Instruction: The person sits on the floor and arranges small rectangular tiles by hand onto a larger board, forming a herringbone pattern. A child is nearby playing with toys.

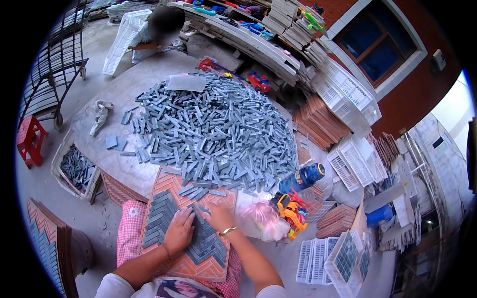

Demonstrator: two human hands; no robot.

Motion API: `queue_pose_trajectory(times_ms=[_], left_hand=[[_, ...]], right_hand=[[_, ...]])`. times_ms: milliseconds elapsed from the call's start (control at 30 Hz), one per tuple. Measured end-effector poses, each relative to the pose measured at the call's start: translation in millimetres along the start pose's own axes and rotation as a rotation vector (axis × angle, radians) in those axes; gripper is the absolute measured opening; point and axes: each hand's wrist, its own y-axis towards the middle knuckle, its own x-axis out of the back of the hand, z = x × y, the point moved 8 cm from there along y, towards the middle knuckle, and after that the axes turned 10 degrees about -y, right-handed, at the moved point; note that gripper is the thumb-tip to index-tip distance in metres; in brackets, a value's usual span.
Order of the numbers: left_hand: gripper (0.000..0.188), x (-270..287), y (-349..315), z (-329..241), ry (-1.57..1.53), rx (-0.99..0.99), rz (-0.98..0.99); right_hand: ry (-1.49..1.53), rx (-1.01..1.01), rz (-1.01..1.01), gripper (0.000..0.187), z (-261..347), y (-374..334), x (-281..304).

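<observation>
Across my lap lies an orange board (213, 270) with herringbone grooves. Dark grey stone strips (160, 218) fill much of its middle in a zigzag pattern. My left hand (180, 231) rests on these strips, fingers stretched out flat. Just to its right, my right hand (218, 216), with a gold bracelet at the wrist, bends its fingers down at a grey stone strip (202, 208) by the fingertips. Several loose strips (196, 191) lie at the board's far edge. Beyond them a large heap of such strips (218, 129) covers the table.
A blue bottle (302, 178) and yellow toy vehicle (293, 216) stand right of the board. White crates (343, 263) holding tiled sheets stand lower right. At left are a crate of strips (77, 169), stacked boards (44, 233) and a red stool (32, 141). Another person (161, 32) is at the back.
</observation>
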Motion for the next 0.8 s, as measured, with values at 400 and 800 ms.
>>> queue_pose_trajectory(times_ms=[400, 800], left_hand=[[0.052, 4.8, 12.4, -2.5, 0.054, -0.049, 0.035], [0.052, -0.8, 28.8, -1.6, 0.125, -0.112, 0.076]], right_hand=[[0.086, -0.174, -0.017, 0.025, -3.8, 8.3, -21.4], [0.222, -0.557, -0.12, 0.043, -18.4, 44.1, -30.2]])
